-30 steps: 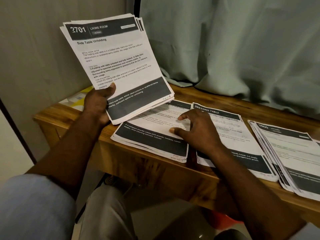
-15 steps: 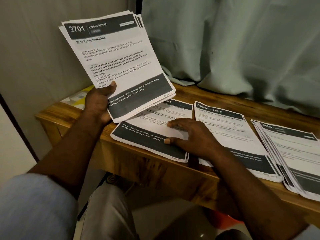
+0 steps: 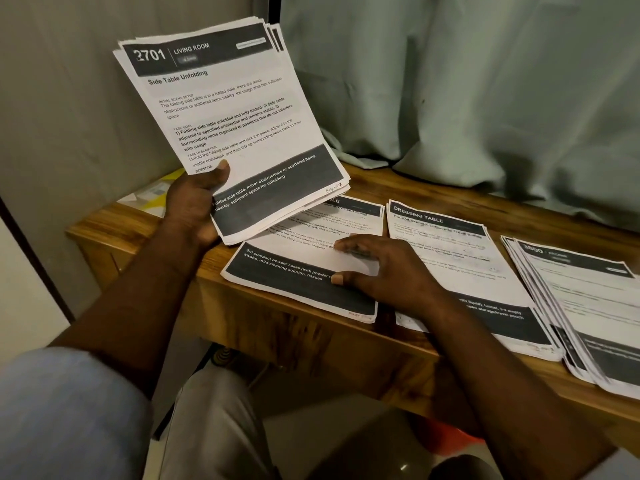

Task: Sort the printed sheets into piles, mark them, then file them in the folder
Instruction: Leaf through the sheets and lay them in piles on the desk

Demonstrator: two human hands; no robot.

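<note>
**Sorting under way: one stack in hand, three piles on the table**

Curtain (image 3: 450, 81) hung behind, its hem resting on the back edge of the wooden table (image 3: 433, 192). Three piles of printed sheets lay along the table.

- The right pile (image 3: 595, 306) was the thickest and loosely fanned, probably because sheets were dropped on one by one.
- The middle pile (image 3: 485, 271) was headed "DRESSING TABLE". It lay just beside the left pile (image 3: 294, 285), edges close but not overlapping, which I judged was meant to keep the categories apart.

The unsorted held stack (image 3: 228, 119) was raised and tilted toward the person's face, with its lower corner over the top of the left pile. The top sheet read "2701 LIVING ROOM, Side Table Unfolding". The tilt looked right for reading the header before choosing a pile.

The left hand (image 3: 194, 209) gripped that stack at its lower left edge, thumb across the front and fingers behind. The right hand (image 3: 388, 275) lay flat on the left pile with fingers spread and nothing in its grasp. It was likely steadying or squaring the pile.

Container check: no folder was plainly visible. A yellow item (image 3: 157, 194) sat at the table's back-left corner, mostly hidden behind the left hand. I couldn't tell whether it was the folder, or what it held.

A small handwritten mark (image 3: 333, 187) showed on the held stack's bottom corner, too small to read. I judged the sorting unfinished and the filing not started.
</note>
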